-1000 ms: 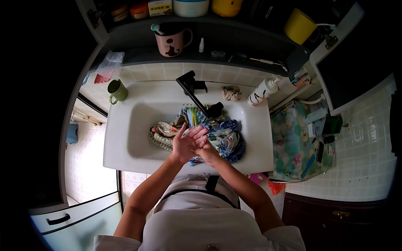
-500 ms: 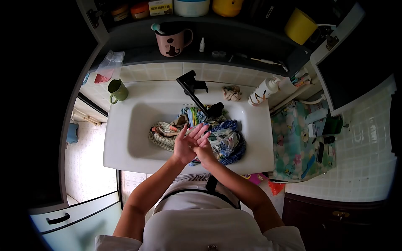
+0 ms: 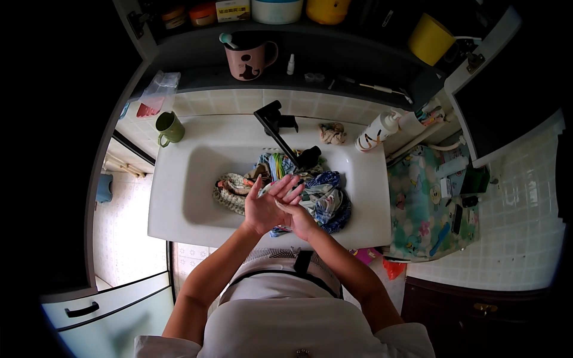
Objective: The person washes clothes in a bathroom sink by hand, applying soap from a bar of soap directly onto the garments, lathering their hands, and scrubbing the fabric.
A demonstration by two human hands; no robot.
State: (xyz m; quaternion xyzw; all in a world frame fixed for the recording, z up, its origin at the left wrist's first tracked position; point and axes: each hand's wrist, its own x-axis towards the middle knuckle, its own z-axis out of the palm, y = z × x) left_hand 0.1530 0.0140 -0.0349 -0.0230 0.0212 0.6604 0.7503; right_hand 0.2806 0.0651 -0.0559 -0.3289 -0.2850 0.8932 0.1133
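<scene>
Over the front of the white sink (image 3: 197, 179), my left hand (image 3: 265, 207) is palm up with its fingers spread, and nothing lies in it. My right hand (image 3: 301, 222) touches it from the right, its thumb side lying against the left palm. The other right fingers are mostly hidden by the left hand. Beneath and beyond both hands, a heap of patterned clothes (image 3: 327, 200) fills the right part of the basin. The black faucet (image 3: 279, 134) reaches over this heap.
A green mug (image 3: 170, 127) stands on the sink's left rim. On the back right rim are a crumpled cloth (image 3: 332, 133) and a white pump bottle (image 3: 376, 132). Above, a dark shelf (image 3: 197, 74) holds a pink mug (image 3: 245, 62). A flowered cover (image 3: 418, 209) with small items lies right.
My right hand has loosened from the left palm and slid slightly right and down. The left hand has shifted little and stays palm up. The clothes look unmoved.
</scene>
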